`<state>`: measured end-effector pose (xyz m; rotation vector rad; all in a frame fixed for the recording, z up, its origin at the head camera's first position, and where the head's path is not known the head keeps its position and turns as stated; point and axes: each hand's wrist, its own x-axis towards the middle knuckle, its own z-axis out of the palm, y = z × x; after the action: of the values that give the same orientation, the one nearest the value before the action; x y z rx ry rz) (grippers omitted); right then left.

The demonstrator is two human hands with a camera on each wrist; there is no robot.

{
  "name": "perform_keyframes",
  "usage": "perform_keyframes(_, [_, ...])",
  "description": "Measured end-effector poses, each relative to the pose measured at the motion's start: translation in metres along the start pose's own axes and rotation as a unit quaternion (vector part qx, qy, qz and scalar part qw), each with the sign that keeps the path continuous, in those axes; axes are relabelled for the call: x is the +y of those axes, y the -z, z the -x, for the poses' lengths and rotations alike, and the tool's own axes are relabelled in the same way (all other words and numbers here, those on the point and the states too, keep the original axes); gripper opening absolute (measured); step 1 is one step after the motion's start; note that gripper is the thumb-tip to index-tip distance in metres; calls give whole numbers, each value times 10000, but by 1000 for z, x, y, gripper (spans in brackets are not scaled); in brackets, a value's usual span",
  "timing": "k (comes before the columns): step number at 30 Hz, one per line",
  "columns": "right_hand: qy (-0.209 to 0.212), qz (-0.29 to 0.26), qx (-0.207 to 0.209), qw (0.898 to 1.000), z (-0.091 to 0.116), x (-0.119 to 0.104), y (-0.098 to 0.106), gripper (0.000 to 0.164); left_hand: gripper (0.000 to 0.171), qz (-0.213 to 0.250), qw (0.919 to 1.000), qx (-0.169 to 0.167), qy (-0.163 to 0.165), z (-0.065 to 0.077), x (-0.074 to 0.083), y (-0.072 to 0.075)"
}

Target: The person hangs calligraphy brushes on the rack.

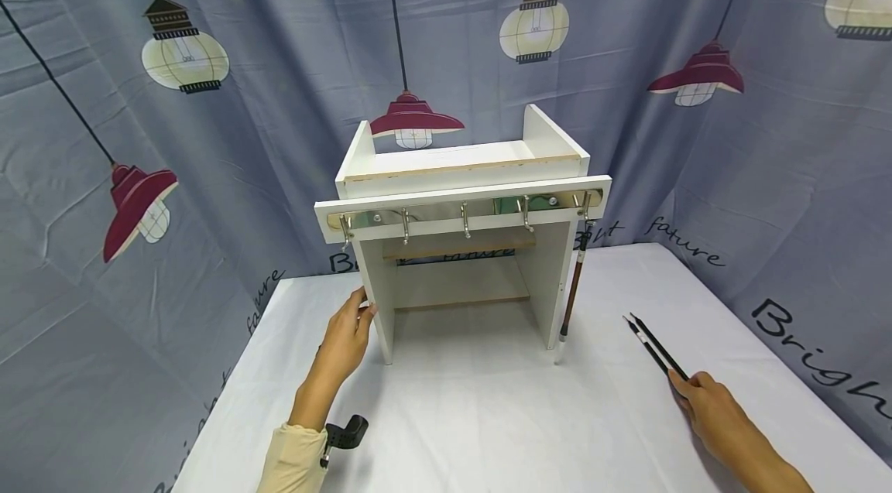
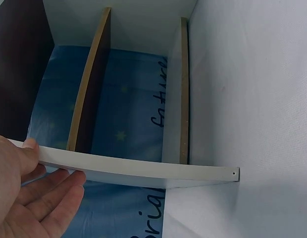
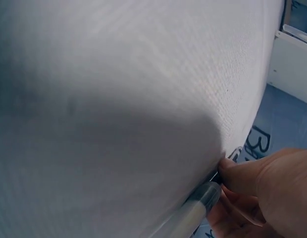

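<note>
A small white shelf unit (image 1: 555, 268) stands on the table, with a row of metal hooks (image 1: 465, 220) along its front rail. My left hand (image 1: 343, 342) grips the front edge of its left side panel (image 2: 143, 169), thumb on one face and fingers on the other. From the rightmost hook hangs a brush (image 1: 574, 292) with a brown handle and a pale tip pointing down. Off to the right, my right hand (image 1: 721, 419) pinches two slim black-handled brushes (image 1: 655, 346), their thin ends toward the shelf. A clear cap (image 3: 193, 208) covers pale bristles in the right wrist view.
White cloth covers the table (image 1: 474, 431). Behind and on both sides hangs a blue-grey curtain (image 1: 279, 129) printed with lamps and lettering. Inside the unit are cross boards (image 2: 89, 84). A black wrist device (image 1: 347, 432) sits at the left cuff.
</note>
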<state>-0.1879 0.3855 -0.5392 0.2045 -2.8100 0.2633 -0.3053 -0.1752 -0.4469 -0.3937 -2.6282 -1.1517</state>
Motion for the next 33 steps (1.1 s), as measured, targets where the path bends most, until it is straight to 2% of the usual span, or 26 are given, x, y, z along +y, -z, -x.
perform_keyframes(8, [-172, 57, -210, 9996, 1, -4, 3, 36, 45, 4, 10000, -7, 11, 1, 0, 0])
perform_keyframes(16, [-4, 271, 20, 9996, 0, -3, -2, 37, 45, -18, 10000, 12, 10, 2, 0, 0])
perform_keyframes(21, [60, 390, 17, 9992, 0, -2, -4, 42, 45, 6, 10000, 18, -14, 2, 0, 0])
perform_keyframes(33, [47, 179, 161, 9997, 1, -3, -1, 38, 45, 25, 10000, 10, -7, 1, 1, -1])
